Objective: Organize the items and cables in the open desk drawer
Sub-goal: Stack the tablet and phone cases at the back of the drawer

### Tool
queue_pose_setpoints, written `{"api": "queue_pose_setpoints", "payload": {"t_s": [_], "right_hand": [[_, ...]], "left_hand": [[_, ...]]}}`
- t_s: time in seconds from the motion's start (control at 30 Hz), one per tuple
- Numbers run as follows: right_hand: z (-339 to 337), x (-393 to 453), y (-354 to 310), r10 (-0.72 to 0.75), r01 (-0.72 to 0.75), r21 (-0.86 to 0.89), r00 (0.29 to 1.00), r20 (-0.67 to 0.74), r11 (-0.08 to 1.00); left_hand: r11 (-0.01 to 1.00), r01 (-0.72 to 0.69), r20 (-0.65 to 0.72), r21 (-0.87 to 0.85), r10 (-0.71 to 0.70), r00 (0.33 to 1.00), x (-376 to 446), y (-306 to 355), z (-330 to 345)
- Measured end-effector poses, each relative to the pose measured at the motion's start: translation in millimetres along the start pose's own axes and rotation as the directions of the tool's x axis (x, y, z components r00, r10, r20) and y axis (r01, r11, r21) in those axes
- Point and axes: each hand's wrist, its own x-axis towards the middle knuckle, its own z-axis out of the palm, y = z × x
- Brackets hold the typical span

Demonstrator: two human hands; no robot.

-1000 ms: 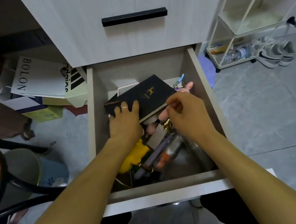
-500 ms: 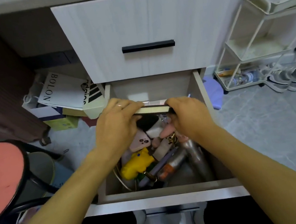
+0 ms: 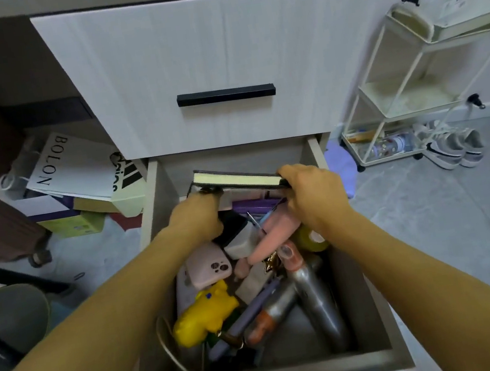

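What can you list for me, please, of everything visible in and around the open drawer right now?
Drawer: one, pale wood, open below a shut one.
Notebook: one, black cover, standing on edge at the drawer's back.
Phone case: one, pink, drawer's left middle.
Toy: one, yellow, front left.
Bottles: two, silver, front right.
Tape roll: one, yellow-green, right wall.
Bag: one, white, floor at left.
Cart: one, white, at right.
Shoes: one pair, white, beside cart.
Left hand: under notebook's left end, grip hidden.
Right hand: grips notebook's right end.
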Motion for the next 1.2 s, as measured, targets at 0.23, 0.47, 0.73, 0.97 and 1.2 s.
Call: {"api": "queue_pose_setpoints", "payload": {"t_s": [0.23, 0.47, 0.73, 0.97, 1.2], "right_hand": [[27.0, -4.1, 7.4, 0.069, -0.067, 0.126, 0.997, -0.017, 0.99], [33.4, 4.5, 5.4, 0.097, -0.096, 0.249, 0.995, 0.007, 0.964], [9.1, -9.3, -12.2, 0.047, -0.083, 0.194, 0.982, 0.183, 0.977], [-9.0, -40.2, -19.3, -0.007, -0.049, 0.193, 0.961, 0.277, 0.98], [2.0, -52.1, -16.9, 0.059, -0.11, 0.261, 0.978, 0.199, 0.959]], "left_hand": [[0.998, 0.034, 0.192, 0.046, -0.042, 0.98, 70.5, -6.4, 25.5], [0.994, 0.104, 0.307, 0.013, -0.103, 0.946, 85.0, -29.2, 19.0], [0.99, 0.131, 0.438, 0.047, -0.139, 0.888, 5.5, -17.8, 39.6], [0.997, 0.072, 0.459, 0.007, -0.067, 0.886, -32.9, -13.7, 36.3], [1.0, -0.028, 0.061, 0.001, 0.028, 0.998, -58.7, -17.4, -0.5]]}}
